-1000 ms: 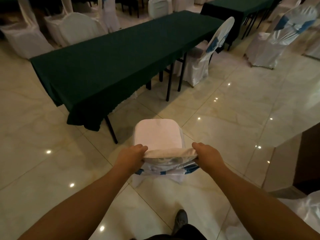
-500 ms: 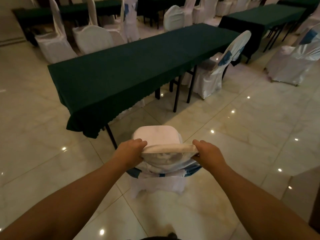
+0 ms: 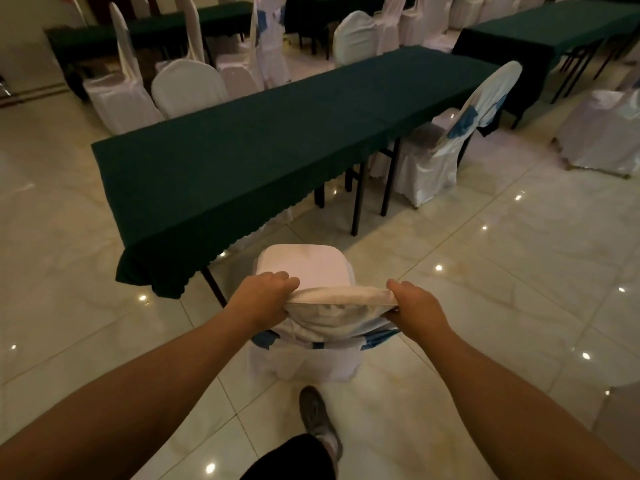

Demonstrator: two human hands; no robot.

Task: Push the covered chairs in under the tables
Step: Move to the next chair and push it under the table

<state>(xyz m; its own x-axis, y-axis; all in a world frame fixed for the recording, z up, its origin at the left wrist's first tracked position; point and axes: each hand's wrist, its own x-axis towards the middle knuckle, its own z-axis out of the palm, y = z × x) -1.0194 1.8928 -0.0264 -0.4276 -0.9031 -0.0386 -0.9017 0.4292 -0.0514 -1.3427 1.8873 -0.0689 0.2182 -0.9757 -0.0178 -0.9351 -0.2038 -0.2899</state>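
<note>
Two bare hands clamp the top edge of a white-covered chair: the left hand curls over its left corner, the right hand over its right corner, each grip closed on the chair back. A blue sash shows below the hands at the back of the cover. The chair stands on the pale tiled floor, its seat facing the near corner of a long bench under a dark green cloth, close to it but not yet beneath. A second chair with a blue bow sits tucked against the bench's right side. One grey shoe is planted just behind the held chair.
</note>
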